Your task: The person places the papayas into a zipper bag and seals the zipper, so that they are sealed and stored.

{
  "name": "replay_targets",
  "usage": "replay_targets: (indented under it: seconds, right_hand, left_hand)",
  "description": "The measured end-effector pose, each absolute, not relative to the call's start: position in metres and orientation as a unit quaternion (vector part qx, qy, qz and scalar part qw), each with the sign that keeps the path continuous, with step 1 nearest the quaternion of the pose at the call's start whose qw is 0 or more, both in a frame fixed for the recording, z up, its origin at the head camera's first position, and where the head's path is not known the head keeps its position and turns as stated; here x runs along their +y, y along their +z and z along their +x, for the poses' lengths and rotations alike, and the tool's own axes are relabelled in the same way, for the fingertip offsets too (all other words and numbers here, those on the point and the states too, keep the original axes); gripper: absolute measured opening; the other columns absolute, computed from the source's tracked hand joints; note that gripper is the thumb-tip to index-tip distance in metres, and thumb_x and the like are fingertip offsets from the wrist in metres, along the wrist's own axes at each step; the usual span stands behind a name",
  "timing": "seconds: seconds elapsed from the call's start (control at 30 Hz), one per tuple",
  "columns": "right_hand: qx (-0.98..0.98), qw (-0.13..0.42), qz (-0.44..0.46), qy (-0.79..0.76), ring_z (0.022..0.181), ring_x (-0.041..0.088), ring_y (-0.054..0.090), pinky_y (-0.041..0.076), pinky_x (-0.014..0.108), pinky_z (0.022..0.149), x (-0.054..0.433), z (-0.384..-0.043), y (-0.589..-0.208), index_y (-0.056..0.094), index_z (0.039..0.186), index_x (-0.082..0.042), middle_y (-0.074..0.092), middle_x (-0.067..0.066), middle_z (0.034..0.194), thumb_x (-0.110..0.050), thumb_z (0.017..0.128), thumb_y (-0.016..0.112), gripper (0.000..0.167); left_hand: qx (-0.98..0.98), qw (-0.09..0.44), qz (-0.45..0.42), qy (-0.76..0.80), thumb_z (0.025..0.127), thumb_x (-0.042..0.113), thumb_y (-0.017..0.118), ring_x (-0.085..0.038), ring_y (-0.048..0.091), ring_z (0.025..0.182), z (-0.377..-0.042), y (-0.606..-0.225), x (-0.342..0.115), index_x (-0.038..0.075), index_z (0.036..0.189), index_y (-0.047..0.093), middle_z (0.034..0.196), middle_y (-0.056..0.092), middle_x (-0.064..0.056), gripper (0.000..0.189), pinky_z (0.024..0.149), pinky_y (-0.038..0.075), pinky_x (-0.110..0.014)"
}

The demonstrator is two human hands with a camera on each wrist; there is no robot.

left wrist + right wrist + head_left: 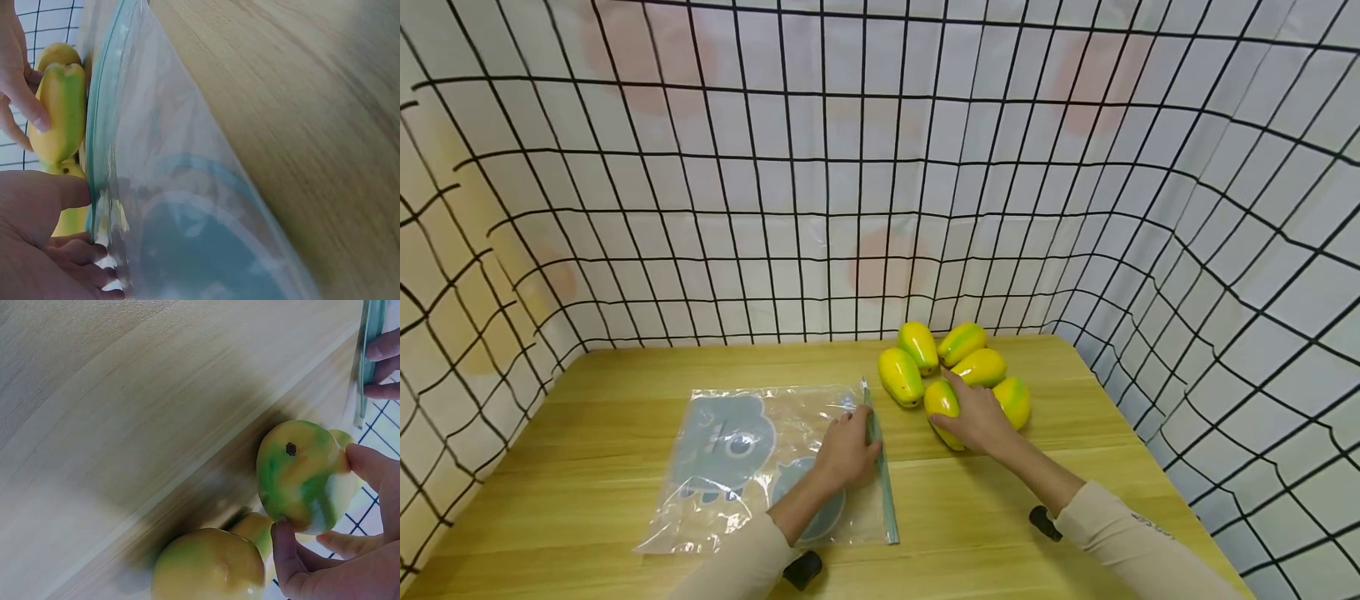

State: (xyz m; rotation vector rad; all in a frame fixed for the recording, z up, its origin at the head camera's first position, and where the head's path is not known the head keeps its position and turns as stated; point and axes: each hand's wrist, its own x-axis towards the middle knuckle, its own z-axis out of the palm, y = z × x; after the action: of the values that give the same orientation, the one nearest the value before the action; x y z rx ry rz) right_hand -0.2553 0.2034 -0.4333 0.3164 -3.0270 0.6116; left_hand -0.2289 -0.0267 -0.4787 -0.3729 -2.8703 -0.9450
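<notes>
A clear zip bag [790, 417] printed with blue-grey cartoon shapes lies flat on the table's left half. My left hand [846, 450] pinches its green-edged zip strip [889, 504], thumb on one side and fingers on the other in the left wrist view. To the right, my right hand [981, 421] grips a yellow-green papaya [303, 478] between thumb and fingers; its brown end spot shows in the right wrist view. Several more papayas cluster around that hand, among them one at the left [900, 377] and one at the right [1013, 402].
Black wire mesh [805, 192] rises along the back and both sides of the wooden table [572, 433], with pale sheeting behind it. Two papayas [917, 347] [962, 343] stand near the back edge. A small black piece [803, 570] sits at the left cuff, another [1045, 523] at the right.
</notes>
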Motion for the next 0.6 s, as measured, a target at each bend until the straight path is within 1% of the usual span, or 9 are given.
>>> replay_targets:
  seconds: [0.07, 0.17, 0.27, 0.37, 0.43, 0.53, 0.6]
  right_hand:
    - [-0.975, 0.011, 0.095, 0.201, 0.125, 0.05, 0.055, 0.046, 0.062, 0.104, 0.2034, -0.2547, -0.4329, 0.035, 0.156, -0.003, 0.06, 0.028, 0.135, -0.034, 0.092, 0.074, 0.081]
    - [-0.975, 0.004, 0.088, 0.202, 0.128, 0.051, 0.052, 0.045, 0.062, 0.106, 0.2031, -0.2542, -0.4334, 0.035, 0.155, 0.0, 0.057, 0.03, 0.138, -0.034, 0.092, 0.073, 0.082]
    - [-0.976, 0.0, 0.083, 0.2, 0.129, 0.05, 0.052, 0.045, 0.062, 0.106, 0.2027, -0.2543, -0.4341, 0.036, 0.154, 0.002, 0.056, 0.031, 0.139, -0.037, 0.091, 0.073, 0.083]
    - [-0.977, 0.0, 0.084, 0.195, 0.128, 0.05, 0.053, 0.046, 0.061, 0.106, 0.2028, -0.2547, -0.4349, 0.036, 0.153, 0.003, 0.056, 0.031, 0.138, -0.037, 0.091, 0.074, 0.083]
    - [-0.977, 0.001, 0.083, 0.195, 0.128, 0.05, 0.053, 0.047, 0.06, 0.106, 0.2026, -0.2551, -0.435, 0.035, 0.154, 0.004, 0.056, 0.032, 0.138, -0.037, 0.091, 0.074, 0.084]
    - [-0.978, 0.004, 0.084, 0.192, 0.127, 0.049, 0.054, 0.048, 0.06, 0.104, 0.2027, -0.2556, -0.435, 0.035, 0.153, 0.005, 0.056, 0.032, 0.137, -0.036, 0.091, 0.074, 0.084]
    - [-0.978, 0.004, 0.083, 0.192, 0.127, 0.049, 0.054, 0.048, 0.06, 0.104, 0.2027, -0.2557, -0.4343, 0.034, 0.153, 0.005, 0.056, 0.032, 0.137, -0.036, 0.091, 0.074, 0.084]
  left_hand:
    - [-0.938, 0.052, -0.119, -0.321, 0.086, 0.013, 0.074, -0.045, 0.066, 0.101, -0.2294, -0.4783, -0.0267, -0.002, 0.13, 0.056, 0.115, 0.067, -0.028, 0.05, 0.091, 0.055, -0.053]
    - [-0.931, 0.05, -0.117, -0.341, 0.084, 0.008, 0.074, -0.043, 0.069, 0.096, -0.2294, -0.4775, -0.0282, -0.003, 0.132, 0.055, 0.111, 0.069, -0.027, 0.052, 0.084, 0.057, -0.052]
    - [-0.924, 0.05, -0.122, -0.359, 0.082, 0.003, 0.073, -0.038, 0.069, 0.085, -0.229, -0.4761, -0.03, -0.002, 0.132, 0.055, 0.1, 0.071, -0.026, 0.054, 0.074, 0.058, -0.05]
    - [-0.919, 0.055, -0.126, -0.368, 0.078, -0.002, 0.071, -0.034, 0.067, 0.076, -0.2289, -0.4744, -0.0311, -0.001, 0.132, 0.055, 0.093, 0.072, -0.025, 0.056, 0.065, 0.056, -0.046]
    - [-0.918, 0.062, -0.131, -0.369, 0.076, -0.005, 0.069, -0.035, 0.068, 0.076, -0.2292, -0.4737, -0.0313, -0.001, 0.131, 0.056, 0.093, 0.072, -0.025, 0.057, 0.065, 0.056, -0.045]
    - [-0.919, 0.076, -0.139, -0.362, 0.073, -0.007, 0.068, -0.037, 0.07, 0.079, -0.2305, -0.4722, -0.032, -0.002, 0.13, 0.057, 0.096, 0.073, -0.025, 0.059, 0.069, 0.058, -0.046]
    - [-0.919, 0.083, -0.142, -0.358, 0.07, -0.008, 0.069, -0.036, 0.07, 0.077, -0.2316, -0.4711, -0.0328, -0.002, 0.129, 0.057, 0.094, 0.073, -0.024, 0.061, 0.069, 0.059, -0.046]
